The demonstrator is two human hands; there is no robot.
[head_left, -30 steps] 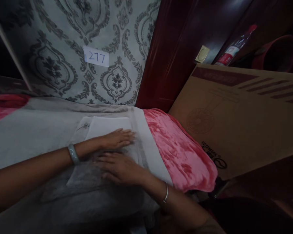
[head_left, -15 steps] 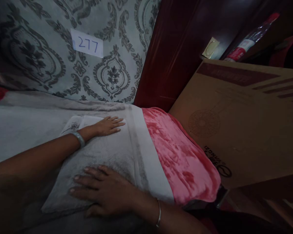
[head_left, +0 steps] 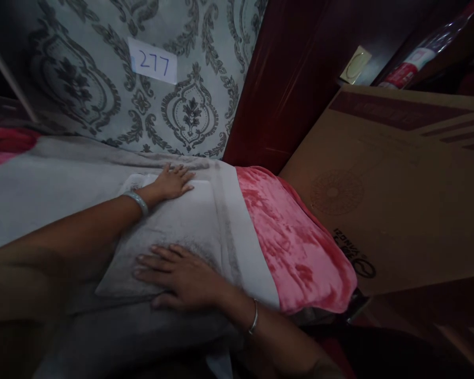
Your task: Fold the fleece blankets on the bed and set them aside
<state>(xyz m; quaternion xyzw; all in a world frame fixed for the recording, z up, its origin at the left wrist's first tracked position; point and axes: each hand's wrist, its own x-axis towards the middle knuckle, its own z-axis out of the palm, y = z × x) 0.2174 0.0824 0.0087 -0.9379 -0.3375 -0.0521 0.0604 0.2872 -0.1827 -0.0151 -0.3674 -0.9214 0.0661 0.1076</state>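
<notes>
A folded pale grey cloth (head_left: 174, 223) with soft fabric lies flat on a grey and white blanket (head_left: 79, 168). My left hand (head_left: 173, 181), with a pale bangle at the wrist, rests palm down on the cloth's far edge, fingers spread. Lower down, my right hand (head_left: 185, 279) lies flat over the cloth's near part, its fingers pointing left and slightly apart. A thin metal bangle circles the right wrist. Neither hand grips anything. The cloth's exact kind is hard to tell in the dim light, and my hands cover parts of it.
To the right, pink plush bedding (head_left: 292, 242) drapes beside a large cardboard box (head_left: 418, 205). A dark red wooden panel (head_left: 272, 89) stands behind. On the patterned wall, a paper marked 277 (head_left: 153, 60) is stuck. A plastic bottle (head_left: 414, 60) lies above the box.
The view has shifted a little, so the surroundings sit differently in it. My left hand has moved slightly along the cloth's far edge; my right hand stays flat on the near part.
</notes>
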